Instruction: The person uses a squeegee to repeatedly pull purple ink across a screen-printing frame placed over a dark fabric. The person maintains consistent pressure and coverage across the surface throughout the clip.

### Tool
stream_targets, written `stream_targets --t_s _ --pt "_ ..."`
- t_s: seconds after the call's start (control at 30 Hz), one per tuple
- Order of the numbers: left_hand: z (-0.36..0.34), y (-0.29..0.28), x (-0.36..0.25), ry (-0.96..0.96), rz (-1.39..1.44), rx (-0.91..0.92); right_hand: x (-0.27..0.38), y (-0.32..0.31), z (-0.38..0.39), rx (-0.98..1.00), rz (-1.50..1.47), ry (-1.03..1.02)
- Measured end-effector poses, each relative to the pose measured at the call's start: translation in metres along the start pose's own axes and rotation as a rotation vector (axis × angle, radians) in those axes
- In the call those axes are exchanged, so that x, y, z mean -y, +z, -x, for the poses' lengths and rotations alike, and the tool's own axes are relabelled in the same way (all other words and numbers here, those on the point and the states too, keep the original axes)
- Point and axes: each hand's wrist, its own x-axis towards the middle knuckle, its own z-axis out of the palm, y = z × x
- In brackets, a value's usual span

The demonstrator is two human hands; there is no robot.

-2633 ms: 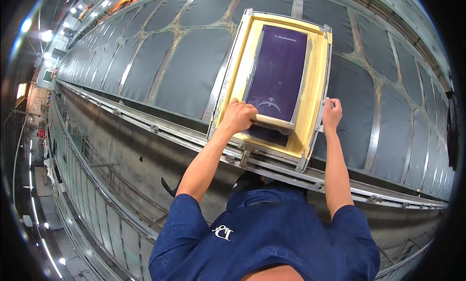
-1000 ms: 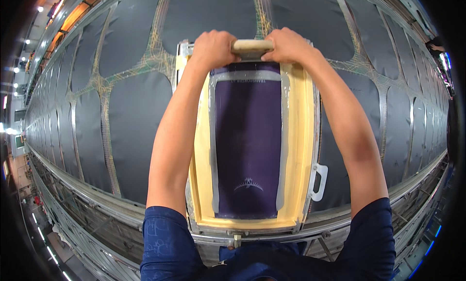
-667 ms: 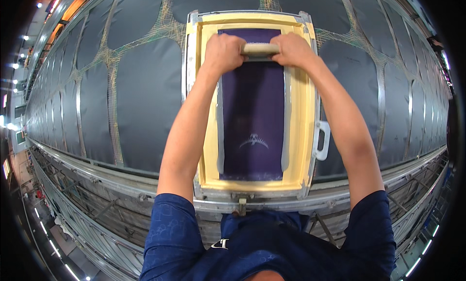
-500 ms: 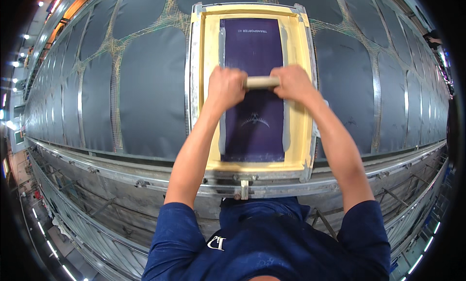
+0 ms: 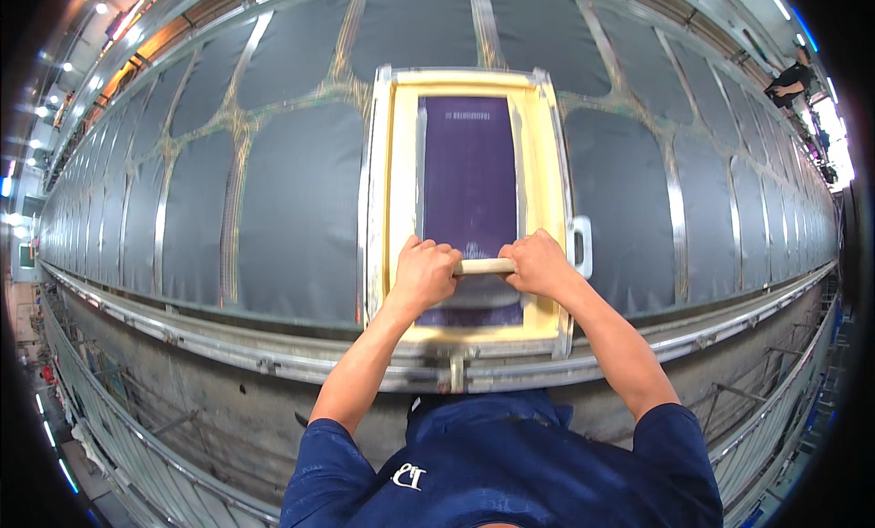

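Observation:
My left hand [image 5: 426,275] and my right hand [image 5: 538,265] are both closed around the pale wooden handle of a squeegee [image 5: 485,266], one at each end. The squeegee lies across the near part of a screen-printing frame [image 5: 381,154]. Within the frame's yellow-taped border is a dark purple mesh panel [image 5: 469,182] with small pale markings and greyish smears down its long sides. My hands and the handle cover part of the lower marking. I cannot make out the blade under the handle.
Dark grey fabric panels [image 5: 301,209] cover a long table to both sides and beyond the frame. A white handle [image 5: 581,247] sticks out at the frame's right. Along the near table edge runs a metal rail [image 5: 264,357]. A person in dark clothes [image 5: 791,83] is at the far right.
Both hands have drawn the squeegee toward me, from about the middle of the mesh to its near part. The head view has shifted, so the frame sits lower in the picture.

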Motion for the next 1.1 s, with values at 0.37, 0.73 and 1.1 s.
stream_targets --t_s 0.37,0.73,1.1 --pt "-0.283 -0.037 0.147 0.019 -0.200 -0.033 -0.161 -0.107 -0.254 0.009 -0.010 0.122" --pt "-0.327 -0.023 0.168 0.023 -0.122 -0.128 -0.183 -0.118 -0.291 -0.100 -0.021 0.098" --pt "-0.134 -0.001 0.071 0.080 0.005 -0.132 -0.074 -0.045 -0.122 -0.086 -0.074 0.059"
